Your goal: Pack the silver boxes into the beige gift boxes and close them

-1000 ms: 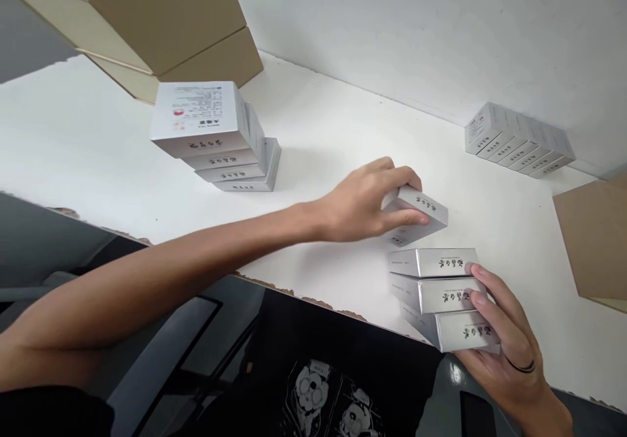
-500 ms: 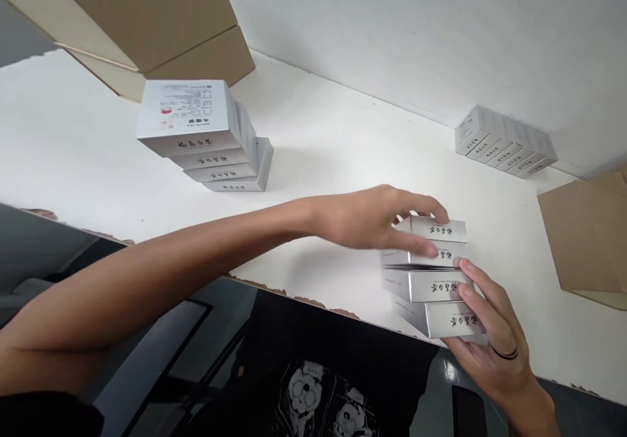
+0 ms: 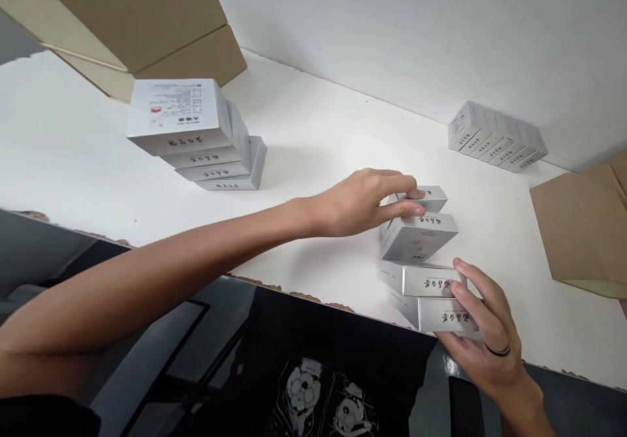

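Note:
Four white tea boxes with black brush-style lettering stand in two pairs near the table's front edge. My left hand (image 3: 369,203) grips the far pair: its fingers lie on the farther box (image 3: 435,196), and its thumb presses the top of the nearer box (image 3: 422,240), which tilts. My right hand (image 3: 490,326) is closed around the near pair, fingers on the box (image 3: 425,281) and thumb low by the front box (image 3: 443,315). A gap separates the two pairs. Part of the far pair is hidden behind my left hand.
At left stands an uneven stack of similar white boxes (image 3: 174,110), with a large cardboard box (image 3: 142,19) behind it. A row of several white boxes (image 3: 497,138) sits by the wall. Another cardboard box (image 3: 578,221) is at right. The white table's front edge (image 3: 313,298) is chipped.
My left hand has moved away from me with the far two boxes, opening a gap to the near pair. My right hand stays on the near two boxes.

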Available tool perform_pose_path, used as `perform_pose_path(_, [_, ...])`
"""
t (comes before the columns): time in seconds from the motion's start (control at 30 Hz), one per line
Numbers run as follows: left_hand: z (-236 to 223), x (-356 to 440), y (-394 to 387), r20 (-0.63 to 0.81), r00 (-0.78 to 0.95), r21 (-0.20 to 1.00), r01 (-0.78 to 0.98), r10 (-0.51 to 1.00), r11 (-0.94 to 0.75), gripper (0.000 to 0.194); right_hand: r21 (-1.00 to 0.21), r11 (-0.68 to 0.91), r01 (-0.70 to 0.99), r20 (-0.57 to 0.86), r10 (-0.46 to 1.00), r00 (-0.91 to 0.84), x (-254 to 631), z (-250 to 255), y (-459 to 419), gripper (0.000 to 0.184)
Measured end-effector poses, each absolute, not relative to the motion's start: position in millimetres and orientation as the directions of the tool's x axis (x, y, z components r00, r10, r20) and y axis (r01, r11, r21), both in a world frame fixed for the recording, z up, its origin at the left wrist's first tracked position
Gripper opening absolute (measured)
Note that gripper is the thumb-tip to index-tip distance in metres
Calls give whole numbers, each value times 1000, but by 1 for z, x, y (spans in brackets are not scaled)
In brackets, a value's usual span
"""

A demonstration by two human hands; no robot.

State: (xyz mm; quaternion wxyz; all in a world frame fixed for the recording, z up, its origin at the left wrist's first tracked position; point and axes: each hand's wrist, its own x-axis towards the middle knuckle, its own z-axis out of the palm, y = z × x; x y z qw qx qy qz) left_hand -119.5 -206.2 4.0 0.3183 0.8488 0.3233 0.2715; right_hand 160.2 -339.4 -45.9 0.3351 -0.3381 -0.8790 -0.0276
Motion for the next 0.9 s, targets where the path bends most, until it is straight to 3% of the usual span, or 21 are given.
perform_pose_path(0.3, [2,-124,-207,277,671,745,303,688,-595,44,-177,771,612,606,575,-550,161,-48,-341,103])
perform_pose_path(0.57, [-2,-131,-205,235,727,785,250,645,-567,68,-194,770,607,593,586,-553,158,-43,-337,98])
perform_pose_path(0.77, [-9,-135,-204,192,803,829,174,564,-531,79,-174,667,725,639,636,-432,152,-45,-337,94])
perform_pose_path(0.9, [-15,-136,-206,200,786,825,187,584,-533,84,-175,678,714,626,636,-451,153,-48,-336,95])
